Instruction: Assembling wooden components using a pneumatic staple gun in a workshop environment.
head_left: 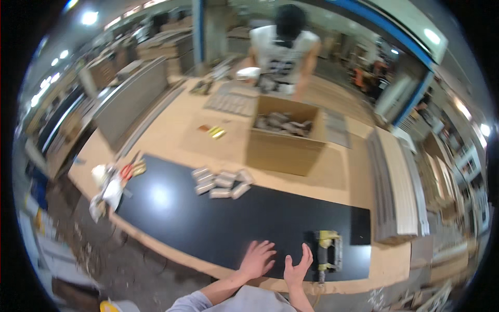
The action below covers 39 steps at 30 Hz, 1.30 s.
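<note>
Black panel (208,229): lying flat before us on the tan table (392,265), with both our hands at its near edge.
Our left hand (257,260): over the panel's near edge, fingers loosely spread, nothing in their hold; whether the fingertips touch the panel we cannot tell.
Our right hand (299,268): farther right along that same edge, thumb well apart from the raised fingers, gripping nothing.
Yellow-and-dark tool (327,250): on the panel's right part, just beside our right hand.
Small blocks (224,180): we see them clustered along the panel's far edge, left of its middle.
Red-handled scissors (127,172): at the panel's left end.
Open cardboard box (280,156): beyond the panel's far edge, brownish pieces (283,125) inside.
Stacked boards (400,187): past the panel's right end.
Co-worker (283,57): facing us, well beyond the panel.
</note>
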Each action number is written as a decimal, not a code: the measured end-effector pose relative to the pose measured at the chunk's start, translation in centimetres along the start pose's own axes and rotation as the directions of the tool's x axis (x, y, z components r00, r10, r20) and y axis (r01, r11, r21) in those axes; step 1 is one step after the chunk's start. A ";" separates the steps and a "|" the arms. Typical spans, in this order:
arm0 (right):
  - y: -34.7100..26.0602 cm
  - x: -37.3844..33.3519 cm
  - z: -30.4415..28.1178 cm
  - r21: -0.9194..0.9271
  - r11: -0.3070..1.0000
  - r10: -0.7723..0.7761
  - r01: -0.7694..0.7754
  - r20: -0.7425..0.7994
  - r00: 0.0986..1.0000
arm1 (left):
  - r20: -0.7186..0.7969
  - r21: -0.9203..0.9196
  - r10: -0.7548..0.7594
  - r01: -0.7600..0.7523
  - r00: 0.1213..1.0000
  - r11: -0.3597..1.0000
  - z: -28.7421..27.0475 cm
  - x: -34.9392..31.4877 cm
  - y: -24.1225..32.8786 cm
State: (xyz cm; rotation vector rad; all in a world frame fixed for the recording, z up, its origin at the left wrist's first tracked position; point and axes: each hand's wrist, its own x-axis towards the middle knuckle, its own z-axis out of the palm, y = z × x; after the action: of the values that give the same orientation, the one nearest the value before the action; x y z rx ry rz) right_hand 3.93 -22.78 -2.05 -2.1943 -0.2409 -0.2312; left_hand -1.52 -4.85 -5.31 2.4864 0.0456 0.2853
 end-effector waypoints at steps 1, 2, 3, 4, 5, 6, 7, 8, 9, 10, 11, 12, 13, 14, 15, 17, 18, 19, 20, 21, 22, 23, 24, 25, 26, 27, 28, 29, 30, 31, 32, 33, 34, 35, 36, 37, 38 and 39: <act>-0.7 -1.1 1.3 -0.038 0.999 -0.007 0.011 0.095 0.995 | 0.035 -0.056 0.014 -0.012 0.999 0.998 -0.6 -0.5 -0.9; -1.2 -1.8 2.8 -0.017 0.999 0.054 -0.052 0.176 0.983 | 0.070 -0.116 0.042 -0.034 0.997 0.993 -1.5 -1.1 -2.1; -1.8 -2.7 3.9 -0.015 0.999 0.042 -0.040 0.218 0.975 | 0.058 -0.114 0.000 0.007 0.998 0.993 -2.7 -2.2 -3.5; -2.5 -3.5 5.2 -0.205 0.979 0.060 0.001 0.288 0.956 | 0.025 -0.093 -0.042 0.044 0.999 0.995 -4.3 -3.2 -5.3; -3.2 -4.2 6.5 -0.385 0.921 0.085 0.059 0.346 0.935 | -0.008 -0.074 -0.078 0.077 0.997 0.994 -5.8 -4.2 -7.1; -3.7 -4.5 7.1 -0.374 0.926 0.117 0.044 0.397 0.910 | -0.057 -0.082 -0.128 0.124 0.990 0.989 -7.2 -5.3 -9.1; -4.3 -4.7 7.9 -0.367 0.928 0.104 0.064 0.421 0.901 | -0.096 -0.074 -0.170 0.163 0.981 0.984 -9.1 -6.2 -11.2; -4.8 -4.9 8.7 -0.407 0.912 0.127 0.056 0.409 0.903 | -0.145 -0.053 -0.214 0.208 0.966 0.977 -11.0 -7.1 -13.2; -5.5 -4.9 9.4 -0.446 0.894 0.150 0.047 0.395 0.906 | -0.195 -0.034 -0.254 0.253 0.947 0.967 -13.0 -8.0 -15.4; -6.4 -4.8 10.0 -0.465 0.885 0.188 0.023 0.401 0.897 | -0.229 0.002 -0.284 0.293 0.931 0.956 -15.1 -8.8 -17.5; -6.8 -4.6 10.6 -0.461 0.886 0.173 0.045 0.421 0.891 | -0.263 0.036 -0.310 0.330 0.914 0.943 -17.1 -9.3 -19.6; -6.9 -4.4 11.3 -0.481 0.877 0.190 0.026 0.394 0.899 | -0.302 0.047 -0.356 0.387 0.884 0.921 -18.8 -9.6 -21.3; -7.3 -4.3 12.0 -0.496 0.868 0.205 0.004 0.366 0.908 | -0.354 0.047 -0.385 0.427 0.852 0.903 -20.6 -9.9 -23.0; -7.9 -4.0 12.7 -0.520 0.854 0.214 0.021 0.388 0.896 | -0.353 0.031 -0.424 0.463 0.834 0.886 -22.3 -10.2 -24.8; -7.9 -3.8 13.5 -0.513 0.858 0.203 0.034 0.399 0.894 | -0.352 0.015 -0.459 0.496 0.815 0.868 -24.0 -10.2 -26.5; -8.4 -3.4 15.1 -0.550 0.828 0.143 0.108 0.393 0.908 | -0.404 -0.092 -0.506 0.517 0.762 0.851 -27.7 -9.6 -29.0; -9.2 -3.1 15.6 -0.565 0.819 0.150 0.099 0.378 0.913 | -0.422 -0.063 -0.497 0.522 0.758 0.850 -29.7 -9.0 -30.1; -9.6 -2.9 16.0 -0.559 0.823 0.143 0.102 0.378 0.915 | -0.429 -0.059 -0.493 0.521 0.757 0.852 -31.7 -8.0 -31.0; -9.4 -3.0 16.1 -0.571 0.816 0.147 0.093 0.359 0.922 | -0.446 -0.072 -0.511 0.539 0.735 0.839 -33.6 -7.0 -31.9; -9.4 -3.0 16.2 -0.583 0.808 0.150 0.081 0.338 0.929 | -0.462 -0.086 -0.526 0.555 0.714 0.828 -35.1 -5.9 -33.1; -10.3 -3.1 16.3 -0.597 0.789 0.054 0.143 0.300 0.952 | -0.516 -0.039 -0.480 0.541 0.709 0.840 -36.3 -5.3 -35.1; -11.1 -3.0 16.3 -0.593 0.793 0.047 0.143 0.293 0.955 | -0.533 -0.012 -0.465 0.544 0.707 0.839 -37.9 -4.5 -36.7; -11.9 -3.0 16.3 -0.636 0.744 -0.017 0.202 0.285 0.958 | -0.545 -0.001 -0.481 0.573 0.687 0.820 -39.1 -3.7 -38.3; -12.3 -2.6 16.3 -0.675 0.692 -0.086 0.256 0.275 0.957 | -0.563 0.012 -0.490 0.599 0.666 0.801 -40.4 -2.7 -40.2; -11.3 -2.6 16.1 -0.637 0.736 -0.027 0.230 0.312 0.950 | -0.538 0.042 -0.517 0.633 0.666 0.773 -41.5 -1.7 -42.5; -10.2 -2.6 16.0 -0.595 0.778 0.026 0.201 0.351 0.936 | -0.563 0.051 -0.495 0.626 0.662 0.778 -42.4 -0.4 -45.1; -10.1 -2.7 16.0 -0.605 0.776 0.049 0.179 0.340 0.939 | -0.550 0.069 -0.540 0.679 0.638 0.731 -43.1 0.6 -47.7; -10.8 -3.0 15.9 -0.618 0.771 0.077 0.153 0.329 0.941 | -0.533 0.086 -0.585 0.727 0.611 0.681 -43.7 1.5 -50.0; -11.6 -2.9 15.9 -0.624 0.771 0.100 0.129 0.319 0.942 | -0.522 0.101 -0.599 0.741 0.607 0.664 -44.6 2.2 -52.1; -12.2 -2.8 15.8 -0.631 0.769 0.126 0.106 0.313 0.941 | -0.538 0.105 -0.585 0.737 0.607 0.668 -45.3 2.3 -54.4; -12.2 -2.6 15.6 -0.621 0.776 0.115 0.108 0.308 0.944 | -0.545 0.112 -0.640 0.803 0.542 0.585 -45.8 2.1 -56.7; -12.1 -2.7 15.5 -0.626 0.767 0.085 0.141 0.318 0.944 | -0.547 0.119 -0.688 0.857 0.478 0.501 -45.8 2.6 -58.2; -12.1 -2.6 15.7 -0.634 0.755 0.061 0.168 0.323 0.945 | -0.548 0.123 -0.677 0.848 0.491 0.515 -45.3 3.9 -58.8; -12.3 -2.4 15.8 -0.636 0.756 0.065 0.155 0.308 0.949 | -0.568 0.140 -0.696 0.885 0.439 0.445 -44.5 4.6 -59.0; -12.5 -2.1 16.0 -0.630 0.765 0.092 0.135 0.314 0.945 | -0.590 0.153 -0.710 0.917 0.385 0.369 -44.0 5.3 -59.2; -12.5 -1.9 16.1 -0.619 0.775 0.113 0.126 0.333 0.936 | -0.594 0.155 -0.706 0.916 0.385 0.370 -43.7 5.2 -59.8; -11.3 -2.6 16.4 -0.618 0.781 0.126 0.089 0.295 0.947 | -0.604 0.186 -0.686 0.909 0.406 0.374 -43.7 4.9 -60.5; -11.1 -2.8 16.6 -0.620 0.780 0.130 0.083 0.291 0.948 | -0.606 0.220 -0.667 0.897 0.433 0.383 -44.1 5.3 -60.2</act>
State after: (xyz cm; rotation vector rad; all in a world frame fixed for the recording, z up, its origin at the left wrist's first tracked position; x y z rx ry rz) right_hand -0.25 -3.13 -3.99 -2.9076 -0.3531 0.0854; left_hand -3.73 69.98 -5.79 2.4674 1.7359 0.4035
